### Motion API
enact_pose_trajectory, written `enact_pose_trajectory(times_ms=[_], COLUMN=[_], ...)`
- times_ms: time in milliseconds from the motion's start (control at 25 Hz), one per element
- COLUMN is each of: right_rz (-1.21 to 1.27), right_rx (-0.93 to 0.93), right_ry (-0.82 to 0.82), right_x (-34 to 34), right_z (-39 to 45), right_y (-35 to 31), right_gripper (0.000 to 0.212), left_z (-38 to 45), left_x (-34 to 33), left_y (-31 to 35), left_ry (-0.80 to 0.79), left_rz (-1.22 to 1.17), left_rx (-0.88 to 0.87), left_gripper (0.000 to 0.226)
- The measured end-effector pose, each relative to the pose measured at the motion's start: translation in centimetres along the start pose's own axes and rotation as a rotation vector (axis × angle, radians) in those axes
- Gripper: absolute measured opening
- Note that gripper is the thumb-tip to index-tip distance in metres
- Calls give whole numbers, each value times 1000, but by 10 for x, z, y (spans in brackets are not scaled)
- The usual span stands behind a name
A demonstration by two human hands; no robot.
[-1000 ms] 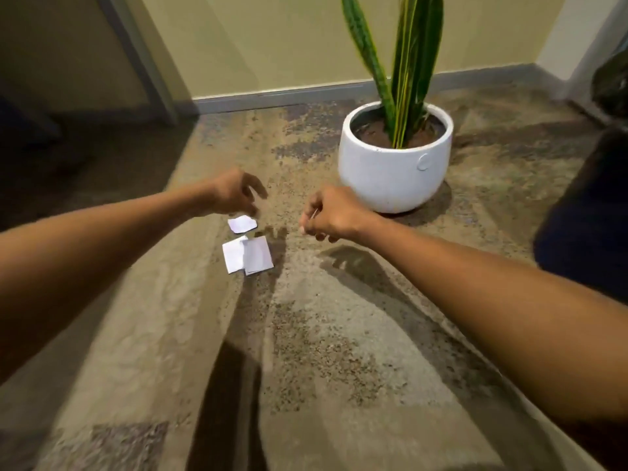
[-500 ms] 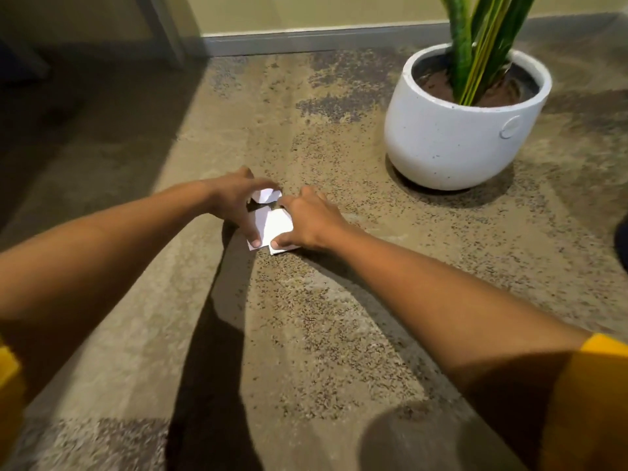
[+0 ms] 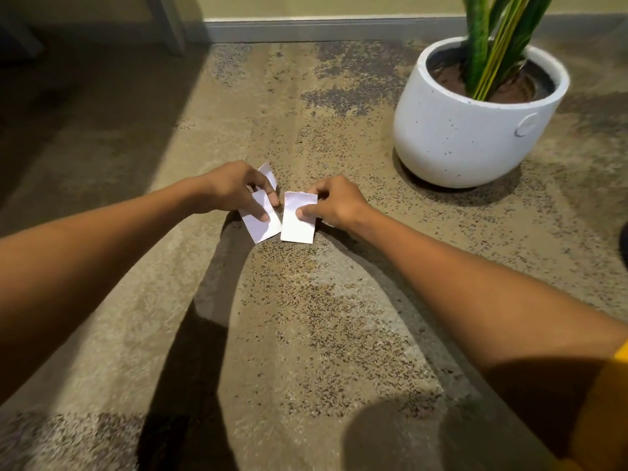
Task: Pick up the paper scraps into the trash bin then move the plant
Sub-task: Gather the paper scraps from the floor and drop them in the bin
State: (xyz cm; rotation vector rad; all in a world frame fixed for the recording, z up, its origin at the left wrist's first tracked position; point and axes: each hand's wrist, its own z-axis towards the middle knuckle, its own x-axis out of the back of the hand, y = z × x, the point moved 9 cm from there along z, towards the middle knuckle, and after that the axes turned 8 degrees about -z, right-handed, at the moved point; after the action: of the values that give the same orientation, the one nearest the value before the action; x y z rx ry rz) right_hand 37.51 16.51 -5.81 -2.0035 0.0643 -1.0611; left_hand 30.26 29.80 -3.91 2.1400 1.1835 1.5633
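Each hand's fingers (image 3: 264, 217) pinch a paper scrap (image 3: 298, 220) on the carpet (image 3: 306, 317).

Paper scraps (image 3: 296, 220) under my fingers: plain white. Plant pot (image 3: 465, 130): white, finely black-speckled. Snake plant leaves (image 3: 489, 45): green, yellow-edged. Carpet (image 3: 306, 317): mottled beige and brown, grey patches. My sleeve (image 3: 608, 419): yellow.
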Motion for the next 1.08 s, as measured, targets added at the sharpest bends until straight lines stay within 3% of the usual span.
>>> enact_pose_trajectory(times_ms=[240,480,760,880,1080], right_rz=[30,105,154,172,304], right_rx=[12,35,98,107,69], right_ry=[60,160,368,510,818], right_x=[35,101,210,280,400], right_z=[-13,-42,-104,-142,-211], right_y=[1,-5,-23,-29,-9], right_gripper=[32,26,30,18,14], left_z=[-8,-18,-44,-60,-94], left_x=[17,23,13,1,-17], left_y=[16,82,208,280,417], left_ry=[119,147,117,87,221], left_rz=[-100,-57,-17,-35,37], left_rx=[-56,-164,-330,-383,-599], left_gripper=[20,20,25,27,28])
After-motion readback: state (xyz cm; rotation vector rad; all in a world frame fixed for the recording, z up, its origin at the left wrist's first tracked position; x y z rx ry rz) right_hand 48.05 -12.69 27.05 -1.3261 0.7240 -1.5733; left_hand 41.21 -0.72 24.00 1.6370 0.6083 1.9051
